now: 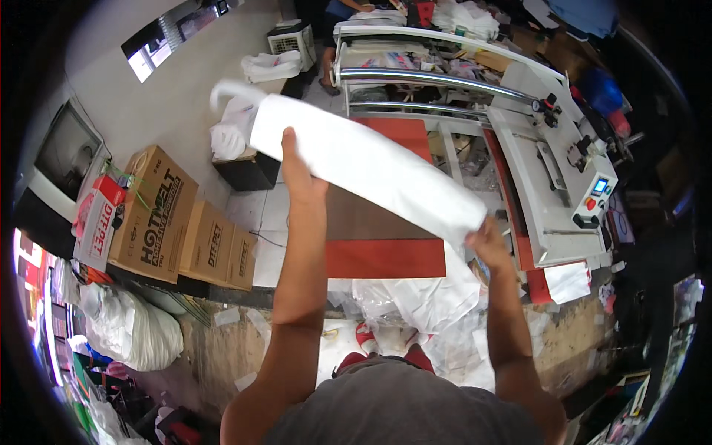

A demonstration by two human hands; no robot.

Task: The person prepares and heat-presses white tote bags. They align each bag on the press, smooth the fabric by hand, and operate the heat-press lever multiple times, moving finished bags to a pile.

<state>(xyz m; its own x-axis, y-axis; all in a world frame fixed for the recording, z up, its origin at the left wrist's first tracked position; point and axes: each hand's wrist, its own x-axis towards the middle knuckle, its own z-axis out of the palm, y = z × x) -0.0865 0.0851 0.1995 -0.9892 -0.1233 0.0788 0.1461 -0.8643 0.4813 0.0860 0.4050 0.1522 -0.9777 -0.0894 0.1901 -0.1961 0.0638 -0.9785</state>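
Observation:
A long piece of white fabric (367, 161), seemingly folded, stretches diagonally between my hands above the heat press bed. My left hand (300, 169) grips its lower edge near the upper left end, with the thumb on top. At the lower right end, my right hand (489, 242) holds a corner; that hand is slightly blurred. A loose white flap swings out blurred past the upper left end. Beneath the fabric lies the press bed's red pad (389, 258) with a brown sheet (356, 214) on it. More white cloth (439, 300) hangs at the bed's near edge.
The heat press's control box (598, 192) and carriage stand at the right, with metal rails (434, 80) across the back. Cardboard boxes (158, 217) line the left wall. White cloth piles (228, 133) sit on a dark table. Another person (334, 33) stands beyond the rails.

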